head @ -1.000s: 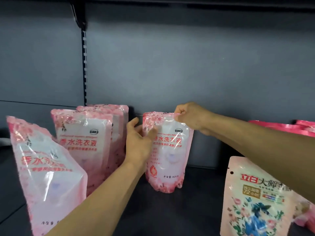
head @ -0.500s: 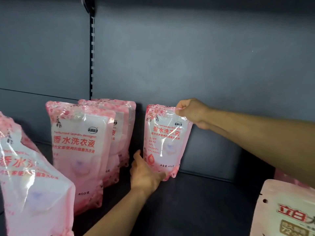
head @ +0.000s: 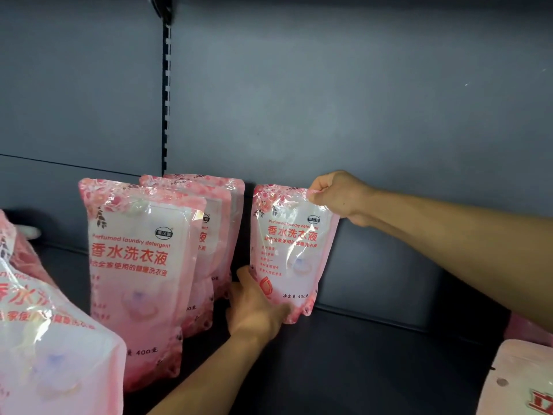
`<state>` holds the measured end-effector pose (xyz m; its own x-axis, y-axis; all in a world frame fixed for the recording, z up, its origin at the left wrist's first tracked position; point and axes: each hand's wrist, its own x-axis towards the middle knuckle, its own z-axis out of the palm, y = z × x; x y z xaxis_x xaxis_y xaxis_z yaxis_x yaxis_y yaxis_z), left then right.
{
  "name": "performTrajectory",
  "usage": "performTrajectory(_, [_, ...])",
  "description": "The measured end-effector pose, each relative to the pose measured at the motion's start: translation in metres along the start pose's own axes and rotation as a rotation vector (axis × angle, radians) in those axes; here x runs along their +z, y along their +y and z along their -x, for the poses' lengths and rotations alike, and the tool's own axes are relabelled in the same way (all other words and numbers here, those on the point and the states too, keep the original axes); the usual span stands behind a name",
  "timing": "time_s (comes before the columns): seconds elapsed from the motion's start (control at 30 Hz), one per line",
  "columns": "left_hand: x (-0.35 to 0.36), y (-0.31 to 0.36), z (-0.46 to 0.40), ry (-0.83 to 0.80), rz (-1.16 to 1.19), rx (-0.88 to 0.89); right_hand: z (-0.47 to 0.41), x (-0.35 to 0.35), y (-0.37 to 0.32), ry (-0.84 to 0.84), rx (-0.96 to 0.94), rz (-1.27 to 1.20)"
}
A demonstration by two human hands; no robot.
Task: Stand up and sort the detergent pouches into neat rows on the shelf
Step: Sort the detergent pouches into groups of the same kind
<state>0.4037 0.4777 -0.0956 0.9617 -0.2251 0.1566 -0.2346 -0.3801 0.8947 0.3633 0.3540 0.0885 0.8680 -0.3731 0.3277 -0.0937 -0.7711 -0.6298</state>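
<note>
Since the earlier frame the left hand (head: 257,307) has dropped to cup the soft, liquid-heavy pouch (head: 291,250) at its base near the shelf (head: 374,369) rear edge, while right hand (head: 338,194) fingers pinch its stiff top seal.

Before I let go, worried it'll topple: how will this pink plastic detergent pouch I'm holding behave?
The pink plastic detergent pouch looks floppy: its film wrinkles under the right hand. Likely tippy, since the left hand steadies its base. Glossy, so maybe slippery.
</note>
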Motion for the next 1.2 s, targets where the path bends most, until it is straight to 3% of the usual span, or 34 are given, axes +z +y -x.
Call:
performTrajectory(0.5, [0.003, 0.0, -0.003, -0.048, -0.02, 0.012, 0.002, -0.008, -0.001, -0.024, 0.005, 0.077])
performTrajectory(0.77, [-0.007, 0.01, 0.012, -0.041, -0.074, -0.005, 0.017, -0.023, 0.0, -0.131, 0.027, 0.149])
performTrajectory(0.93, [-0.025, 0.035, 0.041, 0.008, -0.165, 0.14, 0.049, -0.049, -0.008, -0.078, -0.004, 0.158])
performTrajectory(1.2, [-0.057, 0.098, 0.103, -0.137, 0.036, 0.475, 0.145, -0.105, -0.028, 0.116, -0.078, 0.08])
